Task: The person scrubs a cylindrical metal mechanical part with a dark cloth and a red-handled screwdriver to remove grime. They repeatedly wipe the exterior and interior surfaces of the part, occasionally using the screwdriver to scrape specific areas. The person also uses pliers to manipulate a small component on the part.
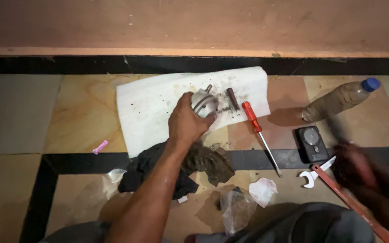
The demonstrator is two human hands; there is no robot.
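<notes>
Tiled floor (86, 112) in tan and grey with black bands runs up to a pinkish wall (194, 22) with a black skirting strip. 1 white sheet (154, 103) lies flat on the floor, speckled with dark grit.

Left hand (186, 122): fingers closed around a grey ribbed metal part (203, 103), held over the right half of the white sheet. A short stub sticks out of the part's far end.

Right hand (354, 167): blurred at the right edge, low over the floor; whether the fingers are open or closed cannot be told. It is just beside a silver wrench (314, 173) and a long red-brown strip (352, 202) that runs diagonally toward the lower right corner.

Other items: 1 dark pointed punch (232, 98) lies on the sheet, just right of the metal part. 1 red-handled screwdriver (258, 131) lies half on the sheet edge, tip toward the viewer. 1 black phone (312, 143) lies near the wrench. 1 plastic bottle (338, 100) with a blue cap lies on its side beyond the phone. 1 dark rag (176, 168) is bunched beneath the left forearm. 1 clear plastic bag (237, 207) and 1 crumpled white paper (263, 190) lie close to the viewer. 1 small pink object (100, 146) lies left of the sheet.
</notes>
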